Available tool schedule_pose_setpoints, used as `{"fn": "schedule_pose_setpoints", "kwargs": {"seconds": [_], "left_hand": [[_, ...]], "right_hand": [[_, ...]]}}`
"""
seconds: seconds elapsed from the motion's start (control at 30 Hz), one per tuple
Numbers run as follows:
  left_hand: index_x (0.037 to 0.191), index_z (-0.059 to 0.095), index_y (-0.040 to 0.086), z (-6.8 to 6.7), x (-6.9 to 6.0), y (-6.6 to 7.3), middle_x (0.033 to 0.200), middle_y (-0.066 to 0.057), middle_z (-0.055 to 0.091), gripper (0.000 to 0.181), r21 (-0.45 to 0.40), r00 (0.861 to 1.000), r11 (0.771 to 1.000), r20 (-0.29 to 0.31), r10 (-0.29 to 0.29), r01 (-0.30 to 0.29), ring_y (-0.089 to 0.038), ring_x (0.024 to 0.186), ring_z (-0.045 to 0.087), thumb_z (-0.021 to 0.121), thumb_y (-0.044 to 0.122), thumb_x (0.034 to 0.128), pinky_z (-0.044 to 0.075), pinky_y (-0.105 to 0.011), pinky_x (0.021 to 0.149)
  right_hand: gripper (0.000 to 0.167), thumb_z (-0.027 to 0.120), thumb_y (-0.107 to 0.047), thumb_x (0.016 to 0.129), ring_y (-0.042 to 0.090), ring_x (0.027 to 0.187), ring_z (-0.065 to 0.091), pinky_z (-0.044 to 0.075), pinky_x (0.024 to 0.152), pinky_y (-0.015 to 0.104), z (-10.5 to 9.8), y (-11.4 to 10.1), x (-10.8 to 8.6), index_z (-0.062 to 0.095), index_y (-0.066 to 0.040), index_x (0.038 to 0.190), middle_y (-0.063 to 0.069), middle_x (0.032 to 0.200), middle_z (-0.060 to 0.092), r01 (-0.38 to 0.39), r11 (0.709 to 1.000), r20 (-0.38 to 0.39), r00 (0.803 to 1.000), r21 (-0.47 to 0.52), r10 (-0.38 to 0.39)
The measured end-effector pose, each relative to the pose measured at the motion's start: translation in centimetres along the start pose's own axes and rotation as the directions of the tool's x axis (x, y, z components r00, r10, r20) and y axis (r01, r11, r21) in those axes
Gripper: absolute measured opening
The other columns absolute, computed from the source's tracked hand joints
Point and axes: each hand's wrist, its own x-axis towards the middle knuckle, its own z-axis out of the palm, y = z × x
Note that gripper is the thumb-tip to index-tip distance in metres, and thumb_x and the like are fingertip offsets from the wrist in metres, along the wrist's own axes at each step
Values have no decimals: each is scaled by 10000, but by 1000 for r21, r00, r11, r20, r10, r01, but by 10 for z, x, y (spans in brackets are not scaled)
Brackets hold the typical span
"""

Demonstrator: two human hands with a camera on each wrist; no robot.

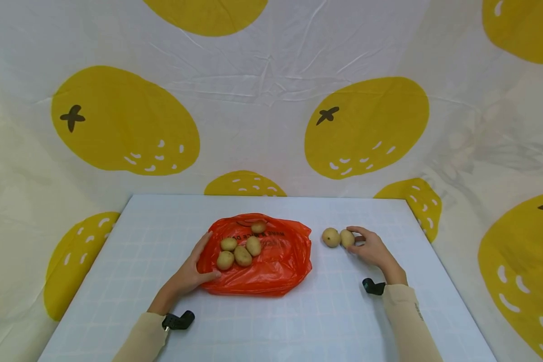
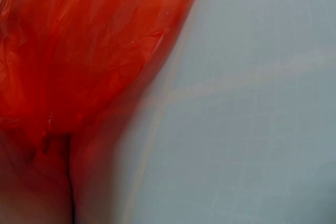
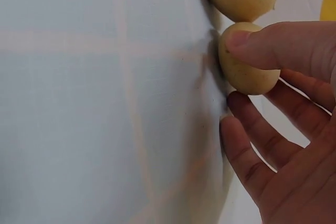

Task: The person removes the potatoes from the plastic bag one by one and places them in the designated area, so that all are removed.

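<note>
In the head view my right hand (image 1: pixel 370 249) pinches a small pale potato (image 1: pixel 347 238) between thumb and fingers. The right wrist view has the thumb across that potato (image 3: pixel 247 74) and the lower fingers spread beneath it. Touching it on the left is a larger potato (image 1: pixel 331 237). My left hand (image 1: pixel 191 269) grips the left edge of a red plastic bag (image 1: pixel 280 266), thumb toward the front. Several potatoes (image 1: pixel 243 256) lie grouped on the bag's left part, with one potato (image 1: pixel 258 227) farther back. Red plastic (image 2: pixel 89 40) covers much of the left wrist view.
A white table (image 1: pixel 271 332) with a faint grid lies under everything. Behind and beside it hangs a pale cloth (image 1: pixel 253 125) printed with big yellow fruit. A dark wrist camera (image 1: pixel 179 320) is strapped on the left wrist, another dark camera (image 1: pixel 373 286) on the right.
</note>
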Motion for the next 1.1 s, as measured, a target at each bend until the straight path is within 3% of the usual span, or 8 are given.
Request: {"fn": "schedule_pose_setpoints", "kwargs": {"seconds": [0.43, 1.1], "left_hand": [[1665, 104, 266, 0, -1, 1, 1735, -136, 60, 1138, -18, 999, 999, -2, -34, 34, -468, 1570, 76, 854, 290, 809, 196, -745, 1182], [1665, 106, 270, 0, -1, 4, 1736, -135, 56, 1129, -25, 999, 999, -1, -47, 47, -468, 1572, 72, 846, 293, 812, 191, -742, 1185]], "right_hand": [[620, 767, -157, 916, 399, 1206, 606, 528, 999, 560, 1, 0, 2, 519, -66, 1477, 211, 1489, 541, 33, 999, 3, 999, -13, -33], [652, 773, -167, 908, 406, 1225, 585, 507, 1018, 571, 1, -8, -2, 499, -48, 1488, 219, 1520, 507, 13, 1000, 21, 1000, -28, -12]]}}
